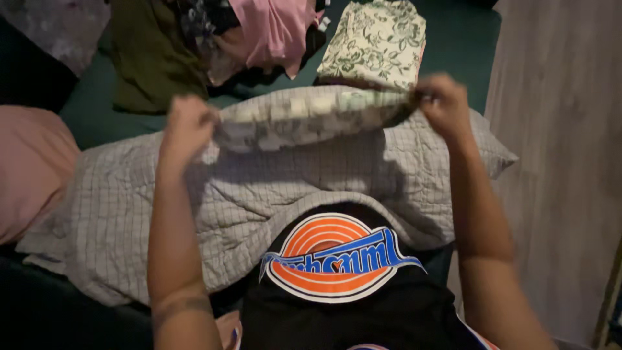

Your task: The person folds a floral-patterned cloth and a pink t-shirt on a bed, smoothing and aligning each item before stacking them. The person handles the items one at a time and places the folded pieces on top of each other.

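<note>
Pinching one end each, our left hand [188,123] and right hand [442,98] hold the checked cloth [304,116] stretched sideways between them, raised above the grey quilt [259,188].

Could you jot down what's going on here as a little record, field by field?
Left hand: pinches one end of a pale patterned cloth
Right hand: pinches the other end
Cloth: held stretched between both hands
Beneath: grey checked pillow
Behind: folded floral fabric, pink garment, olive garment
At left: pink cushion
Surface: dark green cover
</note>
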